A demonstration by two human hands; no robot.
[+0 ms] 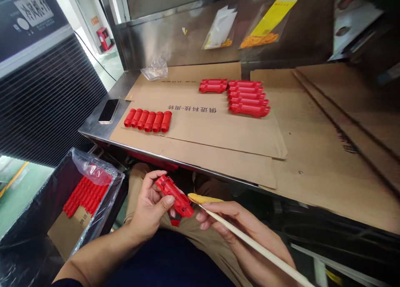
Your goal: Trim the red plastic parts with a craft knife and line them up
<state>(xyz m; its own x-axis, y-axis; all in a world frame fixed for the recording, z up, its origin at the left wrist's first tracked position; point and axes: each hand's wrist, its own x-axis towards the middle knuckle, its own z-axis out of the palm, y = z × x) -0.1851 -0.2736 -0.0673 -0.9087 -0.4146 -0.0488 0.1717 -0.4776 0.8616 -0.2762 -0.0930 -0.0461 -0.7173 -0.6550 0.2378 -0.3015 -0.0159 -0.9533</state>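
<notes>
My left hand (150,208) holds a red plastic part (175,196) over my lap, thumb pressed on its side. My right hand (243,233) grips a long pale stick (250,243) whose yellow tip (201,198) touches the part's lower end. On the cardboard-covered bench (218,133) lies a row of several short red cylinders (148,121). Farther back sit stacked rows of longer red parts (246,98), with a smaller group (213,86) to their left.
A black phone (108,111) lies on the bench's steel left corner. A plastic-lined bin (84,195) with several red parts stands at lower left. A dark louvred machine (46,91) fills the left. Bagged papers (265,24) hang on the steel back wall.
</notes>
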